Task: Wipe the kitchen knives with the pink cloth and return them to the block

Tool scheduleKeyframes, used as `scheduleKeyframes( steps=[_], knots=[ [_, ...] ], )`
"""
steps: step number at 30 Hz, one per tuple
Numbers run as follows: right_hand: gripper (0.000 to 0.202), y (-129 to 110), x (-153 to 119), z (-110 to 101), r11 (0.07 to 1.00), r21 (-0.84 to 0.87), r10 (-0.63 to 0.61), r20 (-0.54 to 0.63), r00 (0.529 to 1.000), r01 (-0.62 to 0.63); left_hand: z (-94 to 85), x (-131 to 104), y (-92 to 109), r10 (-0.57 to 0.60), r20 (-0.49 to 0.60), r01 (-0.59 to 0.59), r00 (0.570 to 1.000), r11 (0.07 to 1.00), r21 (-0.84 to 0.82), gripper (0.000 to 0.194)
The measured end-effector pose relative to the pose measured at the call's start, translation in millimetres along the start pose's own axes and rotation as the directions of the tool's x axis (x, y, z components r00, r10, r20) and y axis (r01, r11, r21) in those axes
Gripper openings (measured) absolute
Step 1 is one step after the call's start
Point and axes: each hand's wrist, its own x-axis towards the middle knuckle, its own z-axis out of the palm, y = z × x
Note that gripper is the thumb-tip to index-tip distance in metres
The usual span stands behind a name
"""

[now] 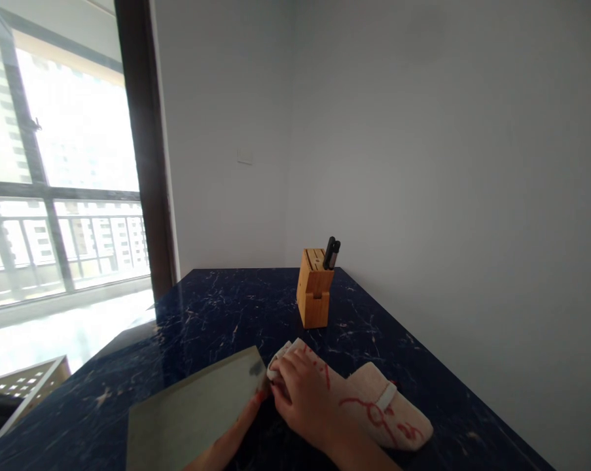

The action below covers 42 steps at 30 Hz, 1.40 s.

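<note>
A pale grey-green rectangular board (187, 409) with a darker edge is at the lower left. My left hand (239, 425) grips its right edge, though most of the fingers are hidden from view. My right hand (305, 396) is closed on a bunched end of a cream cloth (368, 405) with red markings, right beside the board's upper right corner. The rest of the cloth trails to the right across the dark table, with a small white tag on it.
Beyond my hands a wooden knife block (315, 297) stands upright on the dark blue marbled table (226, 307), black-handled tools (331, 254) in its top. A wall runs along the right side. At the lower left is a perforated pale chair or basket (33, 386).
</note>
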Motion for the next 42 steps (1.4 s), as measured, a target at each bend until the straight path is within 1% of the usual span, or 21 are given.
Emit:
scheduleKeyframes(
  steps=[3,5,7,9,11,13,15,17,18,20,23,24,26,28,30,32,34,35,37,39,42],
  knots=[
    [0.023,-3.0,0.6,-2.0,0.998,-0.065,-0.019,0.019,1.000,0.020,7.6,5.4,4.3,-0.032,-0.002,0.032,0.999,0.998,0.053,0.026],
    [0.024,-1.8,1.0,-3.7,0.995,-0.099,-0.009,0.017,1.000,0.011,10.6,6.8,7.4,-0.040,-0.005,0.040,0.999,0.996,0.082,0.025],
    [0.023,0.3,1.1,-5.5,0.994,-0.112,-0.001,0.008,1.000,0.002,8.4,4.1,10.4,-0.042,-0.009,0.043,0.999,0.993,0.109,0.026],
    [0.022,1.3,0.6,-7.0,0.994,-0.108,0.000,0.001,1.000,0.000,-0.5,-3.9,13.3,-0.039,-0.016,0.040,0.999,0.990,0.134,0.027],
    [0.022,0.4,-0.1,-7.8,0.995,-0.104,-0.015,0.003,1.000,0.015,-13.5,-15.6,16.4,-0.030,-0.033,0.035,0.999,0.987,0.159,0.025],
    [0.023,-2.0,-0.8,-7.7,0.992,-0.119,-0.036,0.012,0.999,0.037,-25.0,-27.3,20.7,-0.015,-0.058,0.026,0.998,0.981,0.193,0.031],
    [0.023,-3.6,-0.9,-6.3,0.987,-0.159,-0.035,0.017,0.999,0.037,-30.2,-35.3,26.6,0.034,-0.104,-0.001,0.994,0.952,0.306,0.037],
    [0.021,-1.6,-0.7,-3.9,0.975,-0.221,0.007,0.017,1.000,-0.003,-28.4,-38.4,33.4,0.061,-0.117,-0.017,0.991,0.939,0.345,0.038],
    [0.021,1.4,-0.7,-2.3,0.965,-0.260,0.040,0.013,0.999,-0.035,-26.0,-38.5,36.6,0.059,-0.112,-0.018,0.992,0.941,0.339,0.040],
    [0.022,11.5,-1.3,0.7,0.931,-0.350,0.111,-0.008,0.994,-0.106,-21.1,-36.9,41.1,0.047,-0.094,-0.016,0.995,0.952,0.306,0.047],
    [0.029,30.4,-2.6,1.8,0.860,-0.463,0.199,-0.080,0.977,-0.213,-18.8,-32.9,41.8,0.043,-0.076,-0.024,0.996,0.972,0.235,0.053],
    [0.030,35.2,-2.7,0.9,0.844,-0.479,0.219,-0.101,0.970,-0.241,-19.3,-31.8,41.0,0.047,-0.063,-0.033,0.997,0.978,0.207,0.054],
    [0.030,38.9,-2.2,-1.8,0.843,-0.465,0.238,-0.131,0.962,-0.272,-20.7,-31.1,40.0,0.050,-0.042,-0.042,0.998,0.984,0.172,0.055],
    [0.030,34.6,-1.5,-2.8,0.881,-0.403,0.205,-0.151,0.967,-0.249,-20.5,-32.8,41.4,0.051,-0.049,-0.040,0.997,0.980,0.192,0.053],
    [0.038,25.2,-2.1,0.7,0.930,-0.330,0.114,-0.154,0.982,-0.160,-17.9,-36.9,46.0,0.060,-0.076,-0.039,0.995,0.968,0.247,0.050],
    [0.050,15.7,-4.2,8.1,0.960,-0.275,0.008,-0.118,0.993,-0.041,-13.9,-42.4,52.3,0.075,-0.084,-0.048,0.994,0.957,0.286,0.049],
    [0.056,9.6,-6.5,16.0,0.970,-0.242,-0.049,-0.063,0.997,0.032,-10.0,-48.1,58.5,0.085,-0.078,-0.056,0.993,0.949,0.310,0.049],
    [0.055,8.2,-7.1,19.0,0.972,-0.233,-0.046,-0.043,0.998,0.035,-8.4,-50.8,61.2,0.086,-0.080,-0.055,0.993,0.945,0.322,0.050],
    [0.047,7.6,-6.7,21.7,0.975,-0.224,0.000,-0.019,1.000,-0.004,-6.1,-55.8,65.0,0.068,-0.095,-0.030,0.993,0.936,0.350,0.048],
    [0.039,8.6,-4.5,21.3,0.974,-0.225,0.040,-0.001,0.999,-0.039,-4.1,-60.4,66.8,0.039,-0.125,0.010,0.991,0.930,0.367,0.043],
    [0.028,10.8,-0.6,20.7,0.972,-0.236,0.012,0.035,0.999,-0.004,-0.6,-65.7,65.7,0.063,-0.180,0.009,0.982,0.929,0.371,0.033]
  ],
)
